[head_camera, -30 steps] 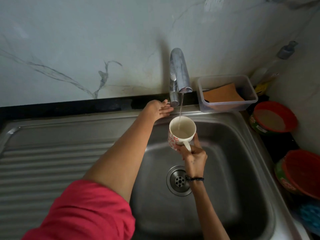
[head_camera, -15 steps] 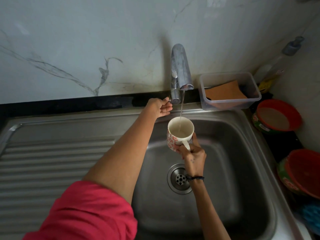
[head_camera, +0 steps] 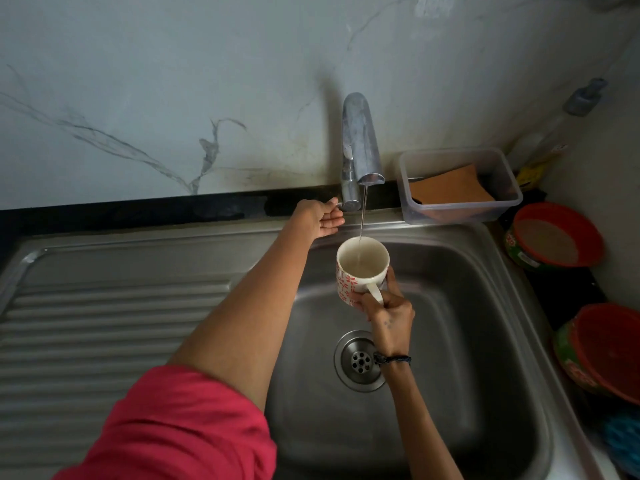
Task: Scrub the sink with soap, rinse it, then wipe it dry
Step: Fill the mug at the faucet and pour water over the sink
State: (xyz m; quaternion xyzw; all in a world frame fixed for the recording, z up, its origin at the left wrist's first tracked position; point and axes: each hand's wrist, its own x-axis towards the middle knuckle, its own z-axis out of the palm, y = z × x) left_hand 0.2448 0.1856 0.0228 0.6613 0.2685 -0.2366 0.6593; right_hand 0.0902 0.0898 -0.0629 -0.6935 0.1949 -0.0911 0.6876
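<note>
My right hand (head_camera: pixel 388 311) is curled around the white ceramic mug with red flower prints (head_camera: pixel 360 270), fingers wrapped by its handle, holding it upright under the curved chrome tap (head_camera: pixel 360 147), whose thin stream of water (head_camera: pixel 362 216) falls into the mug's mouth. My left hand (head_camera: pixel 320 218) reaches to the small lever at the tap's base, thumb against it and the other fingers spread loosely beneath, not clamped on anything. The stainless steel sink (head_camera: pixel 478 306) lies directly below the mug, its round drain strainer (head_camera: pixel 358 360) just under my right wrist, and its ribbed draining board (head_camera: pixel 114 327) stretches off to the left. I judge this to be filling for a rinse. To do it well I should keep the mug level and centred under the stream so nothing splashes off the rim, stop the tap before the water reaches the brim, then pour along the basin walls rather than straight down the drain.
</note>
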